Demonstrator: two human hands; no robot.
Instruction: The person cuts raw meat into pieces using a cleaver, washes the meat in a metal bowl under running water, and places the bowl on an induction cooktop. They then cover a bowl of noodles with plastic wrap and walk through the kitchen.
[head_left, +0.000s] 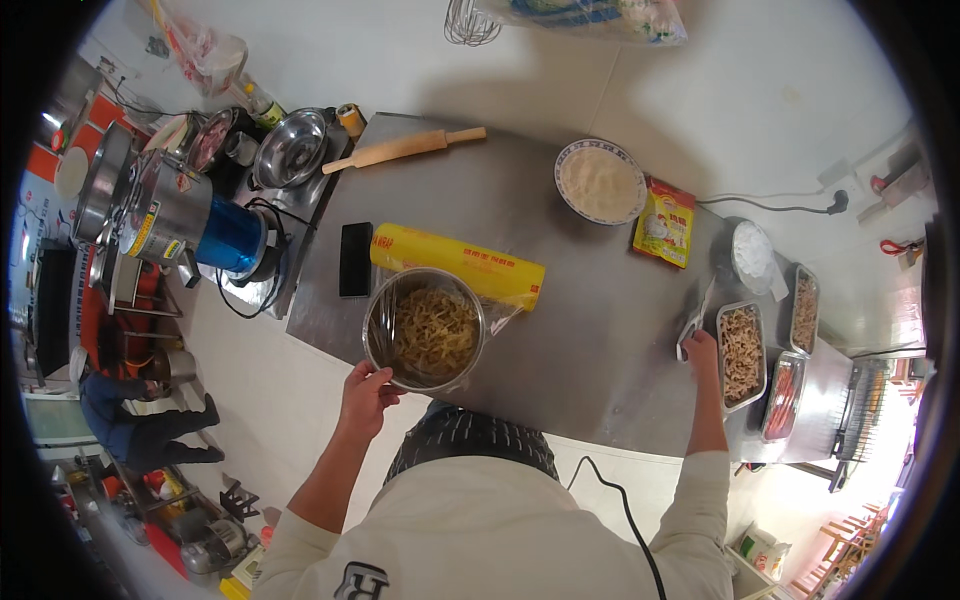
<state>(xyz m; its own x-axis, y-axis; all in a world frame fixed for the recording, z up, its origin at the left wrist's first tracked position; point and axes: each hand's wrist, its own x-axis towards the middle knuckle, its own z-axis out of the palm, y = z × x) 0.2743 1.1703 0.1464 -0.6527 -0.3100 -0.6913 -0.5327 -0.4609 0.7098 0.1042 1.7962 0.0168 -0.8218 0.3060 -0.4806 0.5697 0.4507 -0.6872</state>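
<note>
My left hand (370, 394) grips the near rim of a round metal bowl (370, 337) between thumb and fingers. Inside lie brownish-yellow shreds of food (439, 326), and clear cling film appears stretched across the bowl. Touching the bowl's far side is a box or roll of cling film (465, 262) in yellow printed packaging, with loose film trailing at its right end. Far to the right, my right hand (700, 352) has its fingers on a slim, pale, shiny utensil (694, 322), whose exact kind is unclear. Beside that hand stands a metal tray of cooked meat strips (742, 352).
A black phone (355, 259), wooden rolling pin (405, 150), patterned bowl of flour-like powder (600, 182) and seasoning packet (666, 225) lie on the steel table (600, 315). More trays (784, 396) and a bowl of white powder (751, 255) stand right. A co-worker (127, 416) is at left.
</note>
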